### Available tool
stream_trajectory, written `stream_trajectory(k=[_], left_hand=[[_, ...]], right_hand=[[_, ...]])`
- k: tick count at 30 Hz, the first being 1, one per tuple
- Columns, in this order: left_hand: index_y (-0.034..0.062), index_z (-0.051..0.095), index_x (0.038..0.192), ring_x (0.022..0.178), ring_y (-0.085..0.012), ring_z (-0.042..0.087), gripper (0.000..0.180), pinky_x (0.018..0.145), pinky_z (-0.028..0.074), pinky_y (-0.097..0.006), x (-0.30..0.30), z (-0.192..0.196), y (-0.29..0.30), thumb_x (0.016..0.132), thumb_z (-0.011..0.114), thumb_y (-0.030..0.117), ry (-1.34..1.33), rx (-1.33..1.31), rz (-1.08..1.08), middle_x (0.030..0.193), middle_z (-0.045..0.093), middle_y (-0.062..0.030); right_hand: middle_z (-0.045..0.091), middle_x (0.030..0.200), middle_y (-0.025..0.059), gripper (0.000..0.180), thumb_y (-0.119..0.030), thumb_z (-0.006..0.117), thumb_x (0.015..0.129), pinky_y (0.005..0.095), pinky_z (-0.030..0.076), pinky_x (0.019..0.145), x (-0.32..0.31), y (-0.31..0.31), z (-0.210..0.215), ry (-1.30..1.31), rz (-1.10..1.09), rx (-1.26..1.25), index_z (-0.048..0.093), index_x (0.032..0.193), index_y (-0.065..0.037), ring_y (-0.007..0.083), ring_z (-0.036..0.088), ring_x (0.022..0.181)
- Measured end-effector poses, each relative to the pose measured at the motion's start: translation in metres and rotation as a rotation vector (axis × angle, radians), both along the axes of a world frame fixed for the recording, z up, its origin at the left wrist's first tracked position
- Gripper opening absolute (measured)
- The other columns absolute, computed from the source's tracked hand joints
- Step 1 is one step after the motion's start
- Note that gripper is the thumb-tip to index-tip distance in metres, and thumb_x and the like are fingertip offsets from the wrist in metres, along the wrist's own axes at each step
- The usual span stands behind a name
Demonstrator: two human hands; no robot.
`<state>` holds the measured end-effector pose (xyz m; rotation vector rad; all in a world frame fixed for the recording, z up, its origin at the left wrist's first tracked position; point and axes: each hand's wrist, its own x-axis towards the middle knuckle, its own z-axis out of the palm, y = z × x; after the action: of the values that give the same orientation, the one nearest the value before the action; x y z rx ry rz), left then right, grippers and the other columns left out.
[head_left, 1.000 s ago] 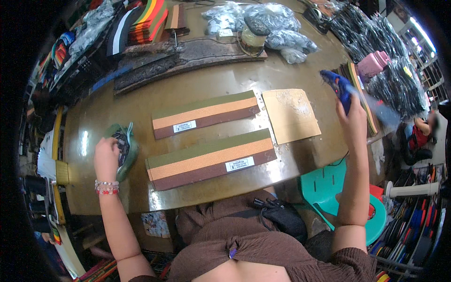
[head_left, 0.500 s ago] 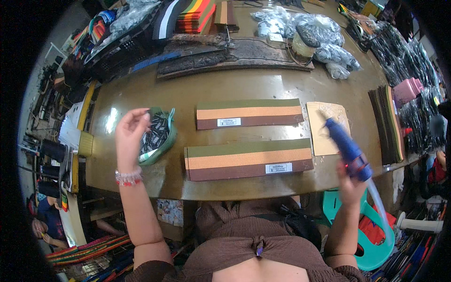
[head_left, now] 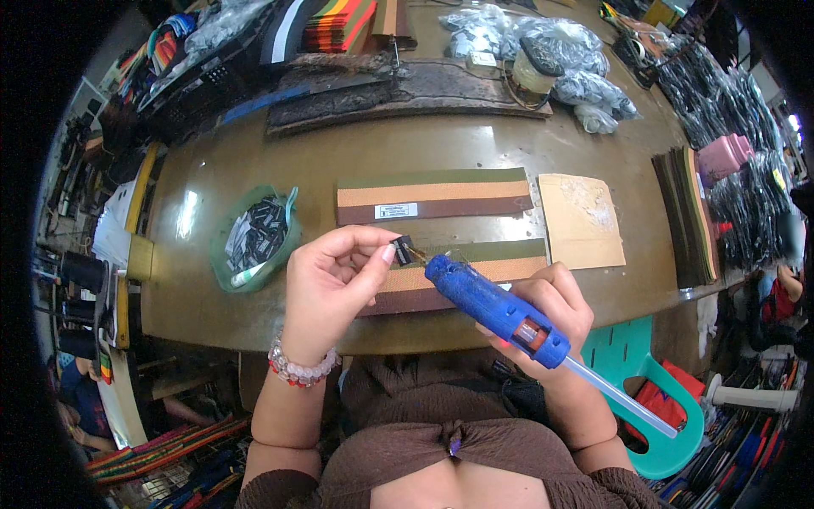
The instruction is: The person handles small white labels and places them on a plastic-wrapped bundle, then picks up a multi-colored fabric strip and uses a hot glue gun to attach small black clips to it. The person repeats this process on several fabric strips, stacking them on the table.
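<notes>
Between thumb and index finger, my left hand (head_left: 332, 284) pinches a small black label (head_left: 401, 250). A blue glue gun (head_left: 492, 305) is gripped in my right hand (head_left: 551, 314), with a clear glue stick (head_left: 623, 397) out of its back end. Its nozzle points at the label, very close to it or touching; I cannot tell which. Below both hands lies a green, tan and brown striped strap piece (head_left: 526, 251), partly covered. Farther off is a second striped strap piece (head_left: 432, 193) with a white label (head_left: 396, 210). A green bowl (head_left: 222, 270) of small black labels stands at left.
A glue-spotted tan sheet (head_left: 585, 242) lies right of the straps. Stacked striped straps (head_left: 678, 216) and a pink container (head_left: 723, 159) line the right edge. A dark worn board (head_left: 415, 93) and plastic-bagged items (head_left: 585, 64) are at the back. A teal chair (head_left: 632, 335) stands front right.
My left hand has moved right, from beside the bowl, and now shows a black label. The glue gun has come left and nearer, its nozzle meeting the label in front of me.
</notes>
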<state>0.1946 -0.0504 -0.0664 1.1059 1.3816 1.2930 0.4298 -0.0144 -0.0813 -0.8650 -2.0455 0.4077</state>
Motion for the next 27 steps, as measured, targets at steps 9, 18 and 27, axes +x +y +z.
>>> stream_trajectory(k=[9, 18, 27], left_hand=[[-0.0031, 0.066, 0.104, 0.069, -0.0009, 0.055, 0.015, 0.058, 0.043, -0.015, 0.003, -0.007, 0.004, 0.090, 0.063, 0.002, -0.011, 0.062, 0.010, 0.083, 0.065, 0.0007], [-0.0037, 0.066, 0.103, 0.066, -0.0005, 0.050, 0.015, 0.055, 0.037, -0.015, 0.004, -0.013, 0.003, 0.089, 0.062, -0.001, -0.096, 0.104, -0.027, 0.085, 0.065, -0.0003], [-0.0019, 0.066, 0.104, 0.069, -0.0037, 0.053, 0.015, 0.063, 0.043, -0.018, 0.021, -0.020, 0.002, 0.088, 0.062, -0.001, -0.153, 0.062, -0.163, 0.084, 0.064, -0.0004]], right_hand=[[0.051, 0.071, 0.0084, 0.039, -0.034, 0.082, 0.068, 0.0328, 0.044, 0.059, 0.007, -0.004, -0.001, -0.141, -0.022, -0.189, 0.062, 0.076, -0.002, 0.0233, 0.053, 0.063], [0.065, 0.095, 0.0102, 0.030, -0.027, 0.067, 0.091, 0.0319, 0.046, 0.077, 0.132, 0.103, -0.069, 0.261, -0.910, -0.295, 0.064, 0.104, 0.000, 0.0178, 0.059, 0.087], [0.059, 0.113, 0.0170, 0.064, -0.045, 0.072, 0.080, 0.0448, 0.042, 0.096, 0.183, 0.108, -0.117, -0.109, -0.908, -0.425, 0.055, 0.126, -0.004, 0.0324, 0.056, 0.108]])
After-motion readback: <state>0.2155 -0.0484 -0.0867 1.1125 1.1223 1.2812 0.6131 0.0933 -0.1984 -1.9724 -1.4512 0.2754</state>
